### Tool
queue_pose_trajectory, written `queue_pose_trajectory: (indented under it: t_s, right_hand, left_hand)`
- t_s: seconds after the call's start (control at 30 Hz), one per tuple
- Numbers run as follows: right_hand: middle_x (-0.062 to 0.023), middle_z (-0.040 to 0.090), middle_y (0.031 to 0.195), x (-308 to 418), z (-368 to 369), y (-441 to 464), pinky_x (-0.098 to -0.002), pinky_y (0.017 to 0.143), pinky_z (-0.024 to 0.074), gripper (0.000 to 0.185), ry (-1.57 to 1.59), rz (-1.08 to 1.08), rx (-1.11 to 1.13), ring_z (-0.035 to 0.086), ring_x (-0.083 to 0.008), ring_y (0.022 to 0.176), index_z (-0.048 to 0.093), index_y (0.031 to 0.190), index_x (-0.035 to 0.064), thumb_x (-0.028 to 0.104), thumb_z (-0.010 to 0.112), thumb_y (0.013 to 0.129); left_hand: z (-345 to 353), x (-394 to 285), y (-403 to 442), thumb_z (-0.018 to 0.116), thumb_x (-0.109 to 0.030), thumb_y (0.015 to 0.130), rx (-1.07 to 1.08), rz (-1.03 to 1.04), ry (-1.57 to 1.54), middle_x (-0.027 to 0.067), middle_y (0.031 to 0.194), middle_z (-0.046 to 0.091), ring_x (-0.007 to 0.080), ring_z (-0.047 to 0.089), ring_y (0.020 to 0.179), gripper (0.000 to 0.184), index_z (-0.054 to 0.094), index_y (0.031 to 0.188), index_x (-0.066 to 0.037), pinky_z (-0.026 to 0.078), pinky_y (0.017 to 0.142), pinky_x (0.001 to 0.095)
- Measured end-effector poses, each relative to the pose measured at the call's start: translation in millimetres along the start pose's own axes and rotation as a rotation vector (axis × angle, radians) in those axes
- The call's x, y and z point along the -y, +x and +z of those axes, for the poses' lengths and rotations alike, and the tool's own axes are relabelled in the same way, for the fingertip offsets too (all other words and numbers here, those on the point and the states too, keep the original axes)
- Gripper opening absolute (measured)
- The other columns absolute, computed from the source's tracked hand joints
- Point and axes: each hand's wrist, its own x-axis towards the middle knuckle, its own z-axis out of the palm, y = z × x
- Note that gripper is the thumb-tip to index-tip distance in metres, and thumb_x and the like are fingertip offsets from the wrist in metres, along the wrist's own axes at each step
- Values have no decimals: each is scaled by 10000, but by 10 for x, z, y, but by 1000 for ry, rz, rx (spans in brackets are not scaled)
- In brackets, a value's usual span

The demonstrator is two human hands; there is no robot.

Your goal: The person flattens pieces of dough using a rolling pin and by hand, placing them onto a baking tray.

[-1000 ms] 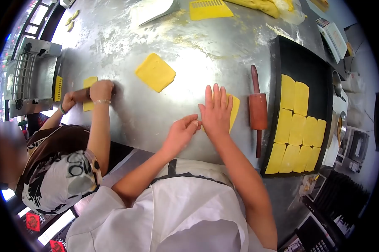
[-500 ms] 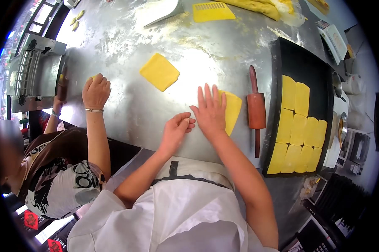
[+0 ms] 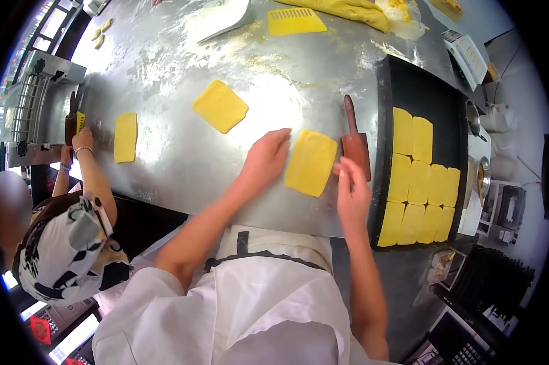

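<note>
There are thirteen dough sheets (image 3: 311, 163), two rolling pins (image 3: 356, 155), one tray (image 3: 426, 82)

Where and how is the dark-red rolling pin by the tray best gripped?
Probably by its slim far handle, from above or the left: it juts free of the thick barrel, the black tray flanks its right, and the right hand hides the near end.

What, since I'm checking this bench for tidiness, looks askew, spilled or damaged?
Powdery white smears streak the far side of the metal table, like scattered flour, though likely normal. The middle yellow sheet lies at a slant, unlike the rows in the black tray. Nothing looks damaged.
</note>
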Motion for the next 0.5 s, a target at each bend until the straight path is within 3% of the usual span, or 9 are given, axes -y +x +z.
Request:
queue_pose_trajectory:
  t_s: [0.07,0.17,0.27,0.37,0.47,0.5]
  right_hand:
    - [-113,763,1067,-14,-49,-193,-304,834,565,242,22,78,-6,728,-169,942,671,1290,-3,73,591,1075]
    - [-94,760,1047,-64,-92,-438,-300,826,572,243,97,214,-27,721,-150,894,673,1290,-9,60,577,1078]
    - [-95,743,1006,-105,-134,-576,-295,837,577,231,136,245,-1,712,-145,878,670,1279,-18,57,576,1081]
    - [-94,742,1004,-54,-171,-625,-294,842,578,226,134,254,-7,711,-145,896,667,1272,-26,53,579,1080]
    - [-100,750,1025,-72,-178,-647,-285,847,574,229,246,277,-19,712,-144,906,660,1281,-23,57,583,1080]
    - [-109,752,1060,-88,-189,-656,-294,862,575,256,285,336,22,714,-152,938,642,1312,-16,93,588,1087]
  left_hand:
    - [149,-29,267,662,-72,968,30,168,206,165,1305,707,329,670,1199,413,640,1377,-16,528,1039,406]
    - [318,-125,522,752,-92,888,98,399,332,173,1238,686,366,637,1168,380,688,1257,-27,527,1006,455]
    - [387,-333,628,824,-144,827,237,339,561,153,1130,659,355,625,1101,349,699,1142,-58,528,945,451]
    - [455,-313,789,826,-156,824,404,214,546,122,1043,624,340,610,1036,279,693,1058,-84,517,907,441]
    - [406,-144,839,786,-178,875,421,445,335,137,1066,674,362,636,1064,219,704,1057,-87,522,935,440]
    - [353,-179,805,778,-178,885,484,327,257,148,1039,689,361,657,1026,211,703,1052,-75,531,911,442]
